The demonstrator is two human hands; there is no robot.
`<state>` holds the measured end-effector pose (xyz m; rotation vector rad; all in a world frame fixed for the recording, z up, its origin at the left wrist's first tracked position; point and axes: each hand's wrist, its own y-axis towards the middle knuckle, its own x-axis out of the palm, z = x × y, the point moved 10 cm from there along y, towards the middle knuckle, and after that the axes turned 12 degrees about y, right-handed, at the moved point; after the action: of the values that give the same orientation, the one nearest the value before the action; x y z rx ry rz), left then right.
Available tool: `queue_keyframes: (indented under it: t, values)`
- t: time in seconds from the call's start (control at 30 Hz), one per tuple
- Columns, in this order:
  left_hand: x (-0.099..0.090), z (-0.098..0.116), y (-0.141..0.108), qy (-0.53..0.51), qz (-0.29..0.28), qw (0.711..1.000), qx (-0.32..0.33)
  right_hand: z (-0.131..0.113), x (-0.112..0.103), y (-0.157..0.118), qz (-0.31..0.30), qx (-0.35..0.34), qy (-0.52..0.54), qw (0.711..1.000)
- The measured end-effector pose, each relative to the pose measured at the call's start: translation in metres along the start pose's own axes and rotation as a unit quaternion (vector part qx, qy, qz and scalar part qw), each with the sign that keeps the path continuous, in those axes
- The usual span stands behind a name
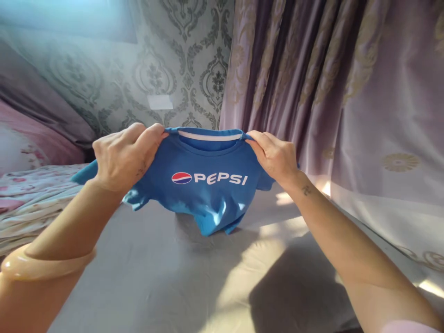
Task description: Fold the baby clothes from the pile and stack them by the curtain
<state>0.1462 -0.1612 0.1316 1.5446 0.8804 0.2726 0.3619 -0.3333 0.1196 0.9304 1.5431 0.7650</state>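
Observation:
A blue T-shirt (208, 199) with a PEPSI print across its chest hangs upright in front of me, the print facing me. My left hand (128, 155) is closed on its shoulder just left of the neckline. On the other side of the collar, my right hand (275, 155) pinches the right shoulder. Between the two hands the neckline is stretched wide, and a white strip shows inside the back collar. The sleeves droop outward, partly hidden behind my hands. The lower hem hangs in folds over the pale sheet, and I cannot tell whether it touches.
A pale sheet (156, 286) spreads below, crossed by sunlight and shadow. Folded patterned fabrics (31, 208) are piled at the left. Mauve curtains (381, 115) hang along the right, and a damask-patterned wall (194, 60) stands behind.

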Motion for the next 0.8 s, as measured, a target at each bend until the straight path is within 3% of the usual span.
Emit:
queue_keyframes:
  t: [0.1,0.2,0.3,0.37,0.43,0.5,0.6,0.67,0.73,0.8]
  values:
    - [-0.02,-0.017,0.007,-0.129,0.017,0.99,-0.062,-0.011,-0.016,0.006,0.009,-0.023,0.07,0.997]
    - [-0.031,-0.044,0.013,-0.275,-0.008,0.945,-0.175,-0.009,-0.024,0.015,-0.021,-0.002,0.202,0.979]
    - [-0.011,-0.043,0.021,-0.358,-0.117,0.91,-0.172,-0.003,-0.013,0.024,-0.085,0.029,0.284,0.955]
    - [0.01,-0.035,0.025,-0.321,-0.17,0.922,-0.138,0.003,-0.004,0.03,-0.098,0.044,0.299,0.948]
    - [0.024,-0.037,0.027,-0.32,-0.132,0.926,-0.151,0.011,0.002,0.034,-0.087,0.063,0.313,0.944]
    - [0.039,-0.039,0.024,-0.369,-0.095,0.906,-0.185,0.019,0.008,0.037,-0.083,0.081,0.333,0.936]
    - [0.062,-0.026,0.02,-0.371,-0.131,0.906,-0.156,0.03,0.019,0.037,-0.111,0.097,0.333,0.931]
    - [0.063,-0.022,0.021,-0.345,-0.114,0.921,-0.141,0.039,0.023,0.036,-0.116,0.113,0.335,0.928]
    - [0.062,-0.026,0.023,-0.375,-0.076,0.907,-0.173,0.049,0.024,0.034,-0.106,0.134,0.352,0.92]
    - [0.066,-0.023,0.025,-0.401,-0.081,0.893,-0.187,0.055,0.025,0.034,-0.1,0.146,0.359,0.917]
